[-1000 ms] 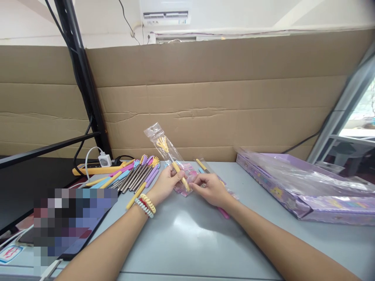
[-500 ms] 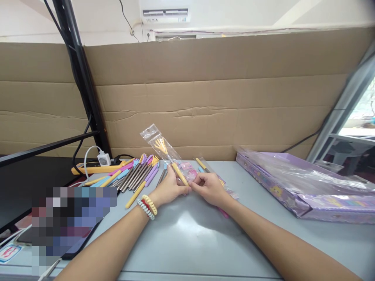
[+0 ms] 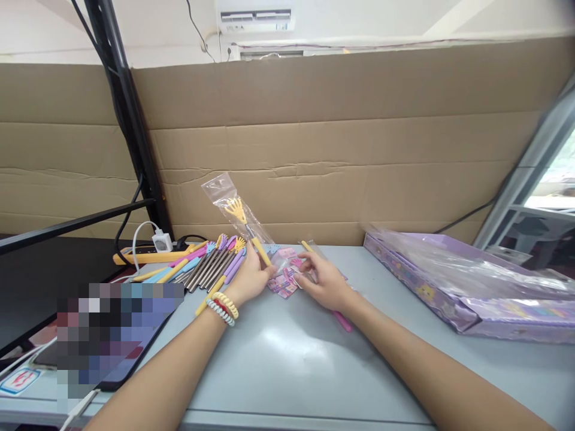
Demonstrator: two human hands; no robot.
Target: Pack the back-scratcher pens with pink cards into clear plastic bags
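Note:
My left hand [image 3: 251, 274] is closed around the handle end of a yellow hand-shaped back scratcher [image 3: 259, 250], which tilts up to the left inside a clear plastic bag [image 3: 220, 187]. Small pink and purple printed cards [image 3: 287, 288] lie in a loose pile between my hands. Over the right edge of this pile is my right hand [image 3: 324, 280], its fingers bent and apart; whether a fingertip touches a card is unclear. Behind and under that hand lie more bagged scratchers, with a yellow handle [image 3: 306, 245] and a pink handle end [image 3: 342, 321] showing.
Several unbagged back scratchers [image 3: 211, 269] with coloured handles lie in a row at left. Near them are a yellow power strip [image 3: 148, 258], a white plug [image 3: 162, 241] and a blurred-out device. A purple box [image 3: 417, 293] holding clear plastic bags stands at right. Cardboard [image 3: 314, 149] walls the back.
My right hand has come away from the bagged scratcher and its fingers have opened, moving slightly right. My left hand has shifted left with the scratcher, leaving the cards more visible.

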